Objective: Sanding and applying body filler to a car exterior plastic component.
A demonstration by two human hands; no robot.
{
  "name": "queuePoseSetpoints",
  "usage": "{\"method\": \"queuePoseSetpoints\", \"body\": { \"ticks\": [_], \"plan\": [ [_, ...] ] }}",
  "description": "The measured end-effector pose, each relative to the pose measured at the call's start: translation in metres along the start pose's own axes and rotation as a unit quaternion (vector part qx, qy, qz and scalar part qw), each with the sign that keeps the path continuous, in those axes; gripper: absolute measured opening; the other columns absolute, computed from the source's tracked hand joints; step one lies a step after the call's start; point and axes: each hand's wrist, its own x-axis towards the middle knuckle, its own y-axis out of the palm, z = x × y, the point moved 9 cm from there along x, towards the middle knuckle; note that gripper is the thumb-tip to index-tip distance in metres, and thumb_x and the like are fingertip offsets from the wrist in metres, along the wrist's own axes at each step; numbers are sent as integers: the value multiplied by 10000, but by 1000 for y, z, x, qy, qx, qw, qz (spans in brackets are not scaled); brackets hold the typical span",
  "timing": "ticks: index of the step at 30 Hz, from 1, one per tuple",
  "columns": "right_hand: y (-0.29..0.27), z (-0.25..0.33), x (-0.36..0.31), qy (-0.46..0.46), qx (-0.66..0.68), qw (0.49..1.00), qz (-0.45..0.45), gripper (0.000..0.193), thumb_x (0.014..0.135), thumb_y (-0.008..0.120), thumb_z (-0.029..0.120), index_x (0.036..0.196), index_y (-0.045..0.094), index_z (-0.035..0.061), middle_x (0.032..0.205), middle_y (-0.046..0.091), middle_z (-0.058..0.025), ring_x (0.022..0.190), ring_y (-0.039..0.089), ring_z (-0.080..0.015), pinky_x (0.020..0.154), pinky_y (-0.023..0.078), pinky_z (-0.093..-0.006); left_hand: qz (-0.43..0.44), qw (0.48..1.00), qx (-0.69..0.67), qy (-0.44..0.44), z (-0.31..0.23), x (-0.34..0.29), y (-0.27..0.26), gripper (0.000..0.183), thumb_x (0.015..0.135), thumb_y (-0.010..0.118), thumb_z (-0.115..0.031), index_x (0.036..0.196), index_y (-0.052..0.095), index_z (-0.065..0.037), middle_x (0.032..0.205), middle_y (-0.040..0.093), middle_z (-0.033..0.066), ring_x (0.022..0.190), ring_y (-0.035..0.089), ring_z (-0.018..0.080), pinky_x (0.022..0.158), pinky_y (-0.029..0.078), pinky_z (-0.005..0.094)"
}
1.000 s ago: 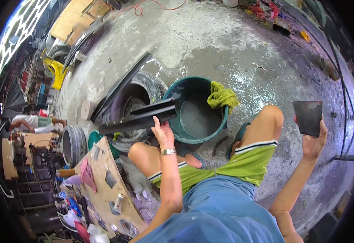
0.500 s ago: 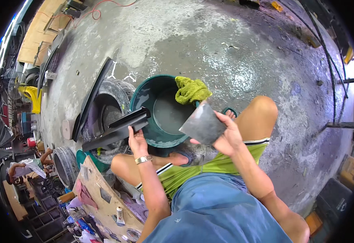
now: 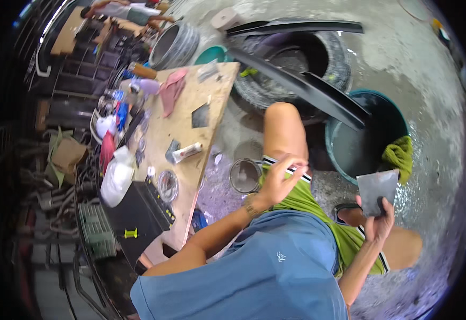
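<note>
Sheet (image 3: 377,191), dark grey and nearly square, sits in the right hand (image 3: 378,226), close beside the bucket (image 3: 394,120). The thumb presses its near face with the fingers behind, so only the lower part is gripped and the upper part sticks out free. A slack or damp pinch could let it bend or slip, dropping it onto the wet floor (image 3: 430,117).

The left hand (image 3: 282,181) is over the left thigh, fingers loosely curved and partly spread, with nothing seen in it; whether it touches the shorts (image 3: 297,198) I cannot tell.

Neither hand steadies the black strip (image 3: 318,96), which lies over the tire (image 3: 335,58) with one end above the bucket. That looks like the weakest spot: the bent knee (image 3: 283,117) is near it, and a nudge might tip it into the water (image 3: 354,148) or scrape it against the tire.

The green cloth (image 3: 399,154) draped on the bucket's rim may slide off if the bucket is knocked. On the tabletop (image 3: 182,125), the tube (image 3: 188,153) lies near the edge, so a careless swing of the left arm could sweep it to the floor.
</note>
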Motion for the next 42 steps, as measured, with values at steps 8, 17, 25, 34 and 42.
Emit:
{"method": "queuePoseSetpoints", "body": {
  "ticks": [8,17,25,34,42],
  "plan": [
    [60,-24,8,26,-121,992,-12,730,824,623,81,1493,330,55,1354,491,-197,1216,543,-419,867,560,-643,-296,912,235,-159,139,-79,-372,191,948,627,-95,1110,676,-6,1036,708,70,926,656,144,804,524,274],
    [148,-81,4,65,-176,980,62,667,797,619,79,1422,392,33,1263,555,-184,1127,612,-393,874,562,-619,53,931,353,-79,254,22,-364,985,639,896,-305,1452,399,-56,1431,453,187,1337,421,341,1130,334,427],
    [184,-131,-5,120,-163,976,84,628,810,589,20,1418,438,71,1300,556,-151,1196,574,-354,965,516,-592,119,885,391,-222,282,30,-366,887,566,927,-414,1268,526,-49,1252,533,161,1181,496,338,1002,424,418],
    [186,-134,-7,173,-76,968,163,533,897,569,-9,1403,418,58,1303,516,-143,1182,586,-317,957,548,-556,40,921,326,-209,312,21,-398,864,559,949,-423,1164,518,19,1192,527,187,1096,536,314,947,459,403],
    [168,-109,5,143,-33,969,199,525,918,538,-18,1423,421,63,1327,519,-131,1148,605,-284,906,582,-490,17,941,231,-247,294,19,-408,681,657,903,-192,1127,456,16,1111,560,111,976,587,207,805,511,312]
  ]
}}
